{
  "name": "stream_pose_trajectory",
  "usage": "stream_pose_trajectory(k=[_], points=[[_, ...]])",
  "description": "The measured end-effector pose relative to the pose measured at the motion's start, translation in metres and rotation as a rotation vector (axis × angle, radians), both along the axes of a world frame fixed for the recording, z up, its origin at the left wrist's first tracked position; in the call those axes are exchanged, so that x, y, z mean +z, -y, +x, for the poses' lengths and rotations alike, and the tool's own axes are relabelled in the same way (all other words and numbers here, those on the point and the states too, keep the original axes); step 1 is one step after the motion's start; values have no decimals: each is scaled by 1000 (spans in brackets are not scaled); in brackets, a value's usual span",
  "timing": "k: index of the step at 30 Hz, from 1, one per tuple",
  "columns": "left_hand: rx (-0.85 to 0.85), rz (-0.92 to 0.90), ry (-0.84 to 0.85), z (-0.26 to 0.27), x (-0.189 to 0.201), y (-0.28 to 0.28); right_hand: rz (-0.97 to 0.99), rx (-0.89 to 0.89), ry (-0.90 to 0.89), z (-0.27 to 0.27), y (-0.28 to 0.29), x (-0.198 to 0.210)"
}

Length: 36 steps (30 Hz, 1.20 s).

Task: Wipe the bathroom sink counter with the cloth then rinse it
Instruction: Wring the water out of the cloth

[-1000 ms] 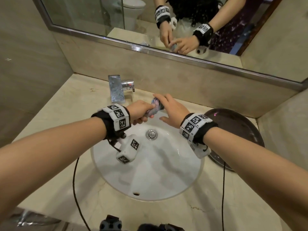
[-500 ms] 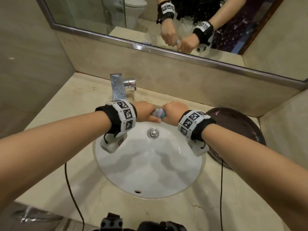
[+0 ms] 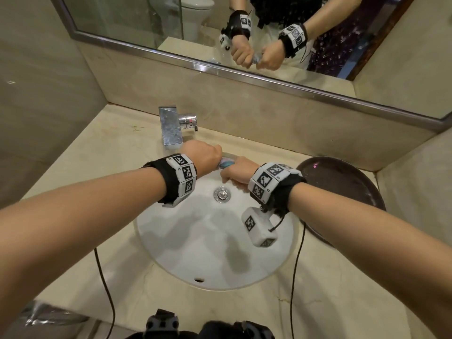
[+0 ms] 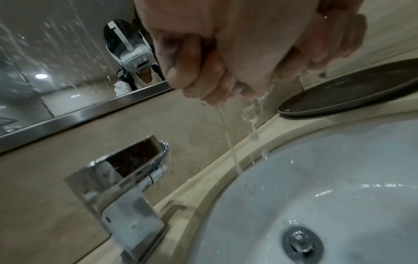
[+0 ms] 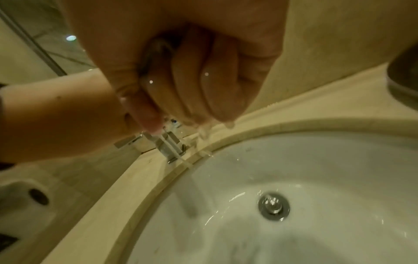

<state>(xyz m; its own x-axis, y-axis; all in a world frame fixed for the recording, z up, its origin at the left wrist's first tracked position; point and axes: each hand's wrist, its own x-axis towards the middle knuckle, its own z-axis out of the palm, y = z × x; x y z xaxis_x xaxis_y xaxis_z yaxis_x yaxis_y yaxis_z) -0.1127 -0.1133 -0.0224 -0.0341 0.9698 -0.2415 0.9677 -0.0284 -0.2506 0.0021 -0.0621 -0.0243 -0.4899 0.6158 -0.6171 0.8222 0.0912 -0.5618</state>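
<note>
1. Walls: beige stone-look panels (image 3: 44,99) enclose the alcove on the left, rear and right sides.
2. Mirror: a wall mirror (image 3: 137,18) with a metal lower frame is mounted above a beige backsplash (image 3: 281,113).
3. Reflection: the mirror shows a white toilet (image 3: 195,11) and a glass partition (image 3: 168,18).
4. Lighting: round ceiling lights (image 4: 40,76) appear as reflections in the left wrist view; illumination is warm and even.
5. Bench: a beige marble-pattern top (image 3: 80,167) spans the alcove, with thin veins and a small dark stain near the rear left.
6. Accessory: a dark round tray (image 3: 347,182) rests at the rear right corner.
</note>
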Motion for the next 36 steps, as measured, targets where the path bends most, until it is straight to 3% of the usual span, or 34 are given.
stream_pose_trajectory(k=[4, 6, 9, 14, 18, 21, 23, 26, 28, 30, 33, 36], points=[[37, 18, 9, 3, -5, 2, -232, -101, -59, 2, 1, -6], [5, 63, -13, 4, -6, 2, -241, -79, -48, 5, -4, -6], [-53, 66, 52, 3, -8, 6, -152, 34, 4, 12, -10, -3], [-75, 48, 404, 6, -8, 9, 113, 180, 190, 17, -23, 5], [324, 73, 918, 10, -4, 4, 519, 139, 60, 18, -26, 0], [703, 14, 1502, 7, 4, 2, 861, 350, -45, 22, -19, -4], [808, -154, 1824, 4, 9, 4, 951, 408, -56, 23, -16, -7], [820, -442, 2036, 5, 14, 8, 986, 360, -197, 22, -15, -8], [804, -535, 2020, 4, 14, 10, 1012, 405, -197, 21, -15, 0], [740, -529, 1859, 3, 14, 10, 1021, 506, -75, 22, -16, 7], [552, -369, 1360, 3, 18, 5, 1017, 620, 123, 21, -16, 15], [342, -176, 809, 7, 22, -2, 958, 613, 192, 14, -13, 17]])
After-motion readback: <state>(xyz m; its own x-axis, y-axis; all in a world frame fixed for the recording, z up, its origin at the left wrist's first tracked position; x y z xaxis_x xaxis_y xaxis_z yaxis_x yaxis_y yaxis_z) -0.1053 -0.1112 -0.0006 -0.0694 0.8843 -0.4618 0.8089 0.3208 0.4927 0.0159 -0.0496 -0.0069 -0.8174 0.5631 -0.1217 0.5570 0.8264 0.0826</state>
